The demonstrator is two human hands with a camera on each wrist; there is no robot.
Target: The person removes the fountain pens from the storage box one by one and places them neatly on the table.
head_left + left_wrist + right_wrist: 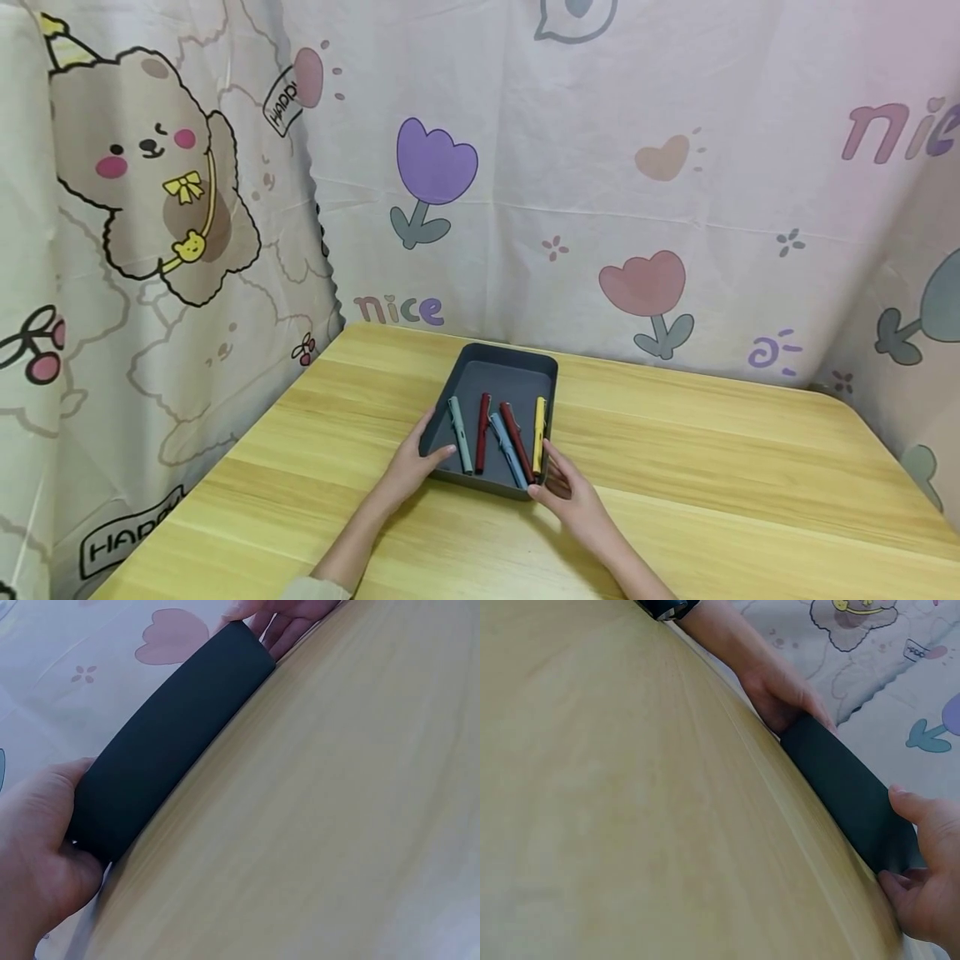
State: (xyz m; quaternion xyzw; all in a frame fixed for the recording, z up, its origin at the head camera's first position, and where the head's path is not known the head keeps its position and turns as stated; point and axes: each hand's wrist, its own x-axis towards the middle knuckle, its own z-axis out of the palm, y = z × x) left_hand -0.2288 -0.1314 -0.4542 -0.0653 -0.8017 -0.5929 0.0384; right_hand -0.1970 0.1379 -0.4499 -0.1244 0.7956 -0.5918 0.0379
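Wood-grain table [712, 467]: dark tray [502, 379] with five pens [508, 450] inside.

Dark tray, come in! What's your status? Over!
Left hand grips left side; right hand grips near right corner. Dark tray holds five pens. Nothing seen blocking either hand.

Upper banner on the left curtain [161, 350], beside the winking bear [150, 158]: "HAPPY", black capitals, the last letter partly hidden at the fold.
Lower banner on that curtain: "HAPP", black outlined capitals, the end lost in a fold.
Back curtain [525, 150], low, under the purple tulip [437, 162]: "nice", multicoloured lowercase.
Lettering at upper right: "ni" legible, the rest squeezed against the picture's edge.
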